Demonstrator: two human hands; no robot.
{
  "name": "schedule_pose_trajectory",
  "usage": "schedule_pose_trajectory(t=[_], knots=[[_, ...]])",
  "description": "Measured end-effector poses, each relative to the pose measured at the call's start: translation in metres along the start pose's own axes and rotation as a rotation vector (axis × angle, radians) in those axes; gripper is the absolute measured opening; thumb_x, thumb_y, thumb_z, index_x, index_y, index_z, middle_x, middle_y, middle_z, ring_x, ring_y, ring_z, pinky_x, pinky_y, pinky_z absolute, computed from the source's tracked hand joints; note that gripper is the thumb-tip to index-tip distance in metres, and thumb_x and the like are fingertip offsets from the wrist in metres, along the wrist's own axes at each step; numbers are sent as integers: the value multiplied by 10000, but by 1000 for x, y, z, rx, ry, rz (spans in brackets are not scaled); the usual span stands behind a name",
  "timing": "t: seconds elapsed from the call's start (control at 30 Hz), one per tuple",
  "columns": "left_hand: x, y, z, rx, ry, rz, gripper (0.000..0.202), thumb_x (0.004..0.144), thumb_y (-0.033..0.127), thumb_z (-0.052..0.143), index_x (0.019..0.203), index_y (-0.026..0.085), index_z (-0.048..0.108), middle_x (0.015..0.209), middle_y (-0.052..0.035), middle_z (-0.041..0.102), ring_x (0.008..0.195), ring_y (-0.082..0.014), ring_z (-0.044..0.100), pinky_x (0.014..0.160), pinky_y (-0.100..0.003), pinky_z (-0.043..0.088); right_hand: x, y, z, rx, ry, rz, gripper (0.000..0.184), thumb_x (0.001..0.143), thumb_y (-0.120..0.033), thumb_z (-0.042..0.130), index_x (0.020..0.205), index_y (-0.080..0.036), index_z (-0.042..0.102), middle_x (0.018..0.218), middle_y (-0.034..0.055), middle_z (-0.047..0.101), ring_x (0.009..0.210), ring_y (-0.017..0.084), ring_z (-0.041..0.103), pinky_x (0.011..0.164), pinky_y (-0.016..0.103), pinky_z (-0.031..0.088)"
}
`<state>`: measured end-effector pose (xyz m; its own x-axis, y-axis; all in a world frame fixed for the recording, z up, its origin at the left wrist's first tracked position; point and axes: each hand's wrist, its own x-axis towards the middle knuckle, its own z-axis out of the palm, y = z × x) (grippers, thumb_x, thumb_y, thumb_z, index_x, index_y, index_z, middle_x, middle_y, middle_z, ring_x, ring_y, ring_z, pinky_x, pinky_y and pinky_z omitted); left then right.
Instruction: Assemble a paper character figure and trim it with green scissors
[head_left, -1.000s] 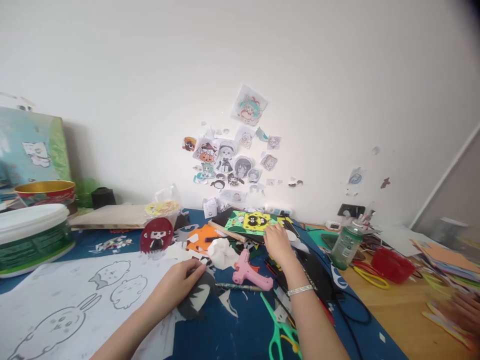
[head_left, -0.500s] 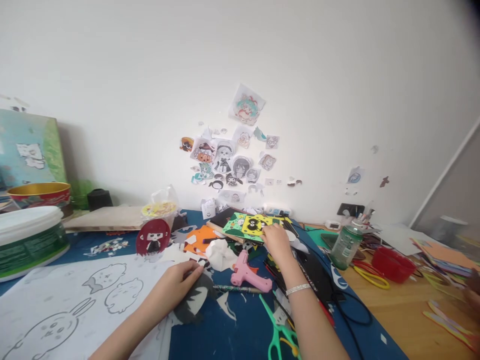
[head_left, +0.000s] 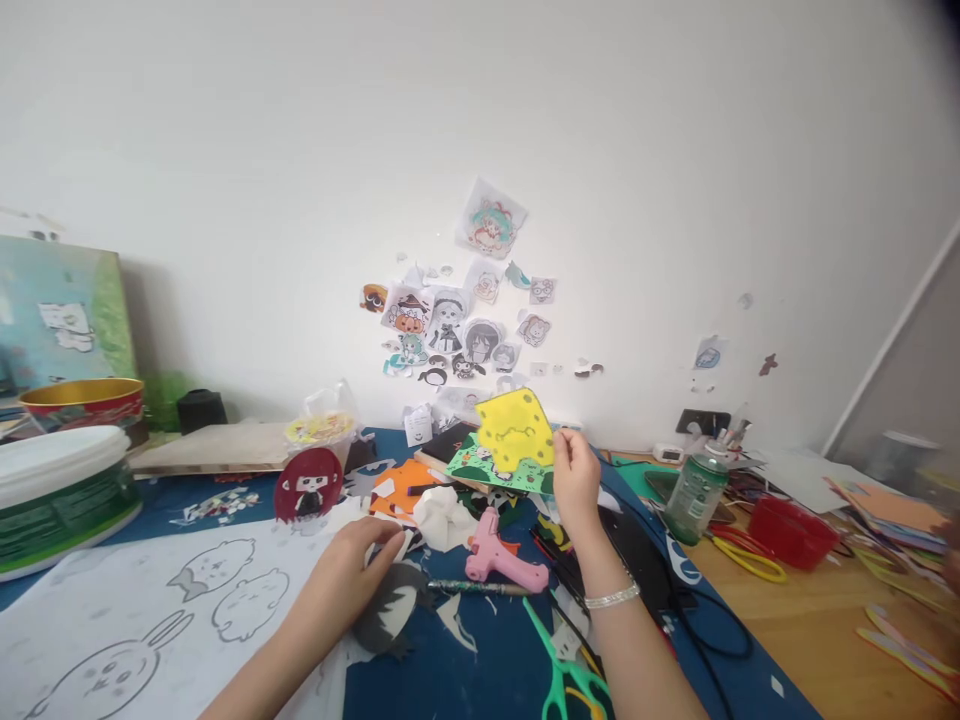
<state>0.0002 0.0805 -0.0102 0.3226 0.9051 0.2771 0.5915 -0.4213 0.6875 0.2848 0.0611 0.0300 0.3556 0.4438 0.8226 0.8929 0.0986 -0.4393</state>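
No readable text, white tub [head_left: 52,490] label beside the red tin [head_left: 82,400] too blurred to read

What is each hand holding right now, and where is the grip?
Right hand pinches the yellow foam cutout by its right edge, lifted. Left hand rests on the dark grey cutout, not clearly gripping.
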Motion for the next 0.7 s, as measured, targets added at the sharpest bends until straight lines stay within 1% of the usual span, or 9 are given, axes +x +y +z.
schedule_pose_trajectory(t=[0.13, 0.23, 0.3, 0.37, 0.43, 0.5, 0.57, 0.63, 0.7], knots=[[-4, 7, -1, -221, 0, -44, 481, 731, 577, 472, 1040, 245, 630, 1095, -79, 648, 996, -286, 577, 785, -348, 487, -9, -28, 1, 427, -163, 200, 332, 874, -439, 365, 823, -167, 547, 652, 9, 530, 559, 132, 461, 488, 222, 350], [-9, 15, -2, -427, -89, -58, 529, 718, 608, 478, 1095, 257, 596, 1131, -91, 628, 1005, -294, 575, 761, -349, 508, -23, -50, 8, 487, -306, 216, 317, 867, -440, 372, 794, -178, 536, 619, -7, 493, 527, 122, 424, 456, 219, 313], [-11, 20, -2, -511, -132, -120, 545, 686, 641, 493, 1045, 248, 609, 1144, -111, 614, 1004, -315, 568, 718, -359, 523, -31, -60, 11, 463, -366, 190, 304, 873, -430, 363, 770, -189, 517, 596, -19, 459, 508, 118, 398, 445, 219, 292], [-11, 22, -3, -543, -111, -207, 545, 648, 670, 509, 948, 228, 621, 1149, -122, 603, 997, -323, 563, 677, -352, 531, -36, -65, 12, 421, -413, 155, 299, 884, -416, 342, 759, -197, 503, 575, -26, 436, 491, 118, 382, 438, 221, 281], [-10, 21, -4, -523, -39, -237, 520, 648, 682, 492, 841, 212, 606, 1113, -119, 613, 975, -307, 568, 647, -330, 529, -37, -67, 12, 346, -409, 84, 289, 888, -388, 337, 755, -198, 509, 607, -9, 476, 534, 133, 428, 472, 230, 316], [-8, 17, -5, -425, 69, -189, 473, 695, 661, 444, 735, 206, 568, 1013, -109, 642, 927, -279, 580, 643, -312, 516, -37, -69, 11, 240, -346, -12, 264, 875, -363, 368, 754, -193, 529, 699, 29, 543, 663, 169, 499, 561, 256, 374], [-8, 13, -6, -278, 167, -117, 432, 763, 604, 389, 710, 206, 548, 912, -101, 655, 860, -259, 590, 635, -313, 499, -37, -73, 9, 177, -324, -43, 262, 855, -381, 414, 748, -186, 554, 746, 54, 578, 740, 198, 528, 618, 284, 404], [-8, 10, -5, -126, 222, -11, 402, 823, 523, 341, 773, 199, 573, 894, -104, 651, 831, -246, 589, 653, -320, 486, -41, -80, 7, 280, -454, 3, 298, 844, -432, 439, 787, -181, 588, 747, 61, 607, 715, 194, 556, 598, 279, 430], [-10, 9, -2, 7, 213, 154, 371, 855, 449, 332, 923, 198, 598, 955, -111, 638, 871, -242, 583, 714, -328, 476, -47, -88, 5, 503, -664, 43, 333, 829, -466, 468, 928, -182, 611, 850, 71, 641, 735, 186, 589, 594, 265, 460]])
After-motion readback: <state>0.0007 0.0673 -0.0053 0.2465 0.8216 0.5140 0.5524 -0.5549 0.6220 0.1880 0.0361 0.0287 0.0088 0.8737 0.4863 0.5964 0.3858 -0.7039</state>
